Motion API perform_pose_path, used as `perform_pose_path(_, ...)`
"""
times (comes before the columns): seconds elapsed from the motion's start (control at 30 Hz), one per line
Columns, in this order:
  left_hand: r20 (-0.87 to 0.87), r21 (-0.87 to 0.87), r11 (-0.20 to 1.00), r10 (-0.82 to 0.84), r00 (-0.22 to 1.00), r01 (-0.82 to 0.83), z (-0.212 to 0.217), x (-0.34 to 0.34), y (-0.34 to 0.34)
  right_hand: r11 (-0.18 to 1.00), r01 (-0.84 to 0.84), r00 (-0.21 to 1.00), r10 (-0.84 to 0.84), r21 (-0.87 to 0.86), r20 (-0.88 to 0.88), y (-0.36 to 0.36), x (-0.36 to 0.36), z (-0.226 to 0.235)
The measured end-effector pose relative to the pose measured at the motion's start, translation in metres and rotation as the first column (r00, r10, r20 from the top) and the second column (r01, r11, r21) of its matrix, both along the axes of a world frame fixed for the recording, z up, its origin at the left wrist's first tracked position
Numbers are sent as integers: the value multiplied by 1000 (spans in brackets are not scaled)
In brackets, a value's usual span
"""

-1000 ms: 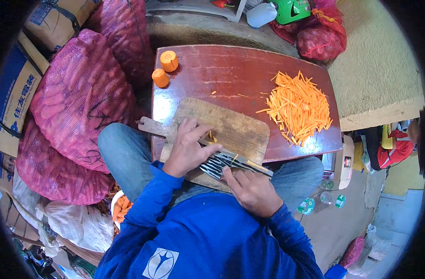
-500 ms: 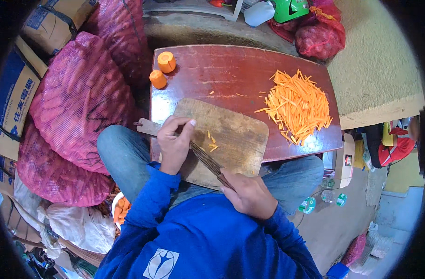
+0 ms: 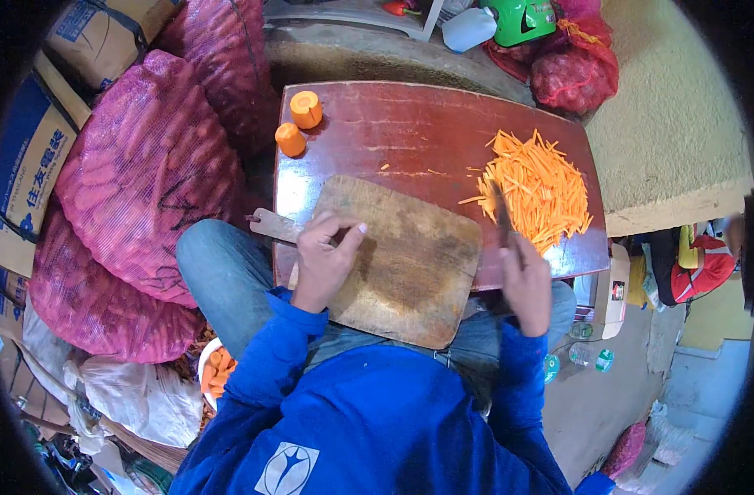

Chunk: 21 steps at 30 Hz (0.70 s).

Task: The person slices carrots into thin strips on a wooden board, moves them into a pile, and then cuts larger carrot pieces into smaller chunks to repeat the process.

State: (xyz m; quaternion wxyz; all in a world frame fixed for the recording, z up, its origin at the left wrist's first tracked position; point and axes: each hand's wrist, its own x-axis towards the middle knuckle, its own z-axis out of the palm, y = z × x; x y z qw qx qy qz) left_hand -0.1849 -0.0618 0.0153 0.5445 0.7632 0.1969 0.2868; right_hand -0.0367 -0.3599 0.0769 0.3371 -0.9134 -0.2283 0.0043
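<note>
My right hand (image 3: 527, 285) grips a knife (image 3: 500, 206), its dark blade pointing away from me at the left edge of a heap of orange carrot sticks (image 3: 540, 194). My left hand (image 3: 323, 252) is over the left side of a worn wooden cutting board (image 3: 418, 256), beside the board's handle (image 3: 274, 224). Its fingers are curled and the thumb sticks out to the right; whatever lies under them is hidden. The board rests partly on the low red table, partly over my lap. Two short carrot pieces (image 3: 306, 109) stand at the table's far left corner.
Pink mesh sacks (image 3: 150, 177) and cardboard boxes (image 3: 26, 157) crowd the left side. A white container of carrot pieces (image 3: 208, 367) sits by my left elbow. Behind the red table (image 3: 393, 115) are a concrete ledge, a jug (image 3: 467, 30) and a red mesh bag (image 3: 573, 78).
My right hand has carried the knife from the board's near edge rightward to the carrot heap. The few carrot bits on the board are gone from it. My left hand stays by the handle.
</note>
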Motion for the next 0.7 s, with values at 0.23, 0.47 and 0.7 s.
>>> perform_pose_path(0.23, -104, 625, 772, -71, 992, 121, -1, 1, -9, 996, -3, 999, 6, 90, -34, -11, -10, -1)
perform_pose_path(0.47, -86, 613, 781, -86, 993, 121, -6, 3, -9, 903, -400, 890, 423, -154, 171, 36, -55, -12)
perform_pose_path(0.7, -79, 607, 786, -87, 993, 117, -9, 3, -9, 873, -428, 865, 471, -233, 175, 43, -63, -27)
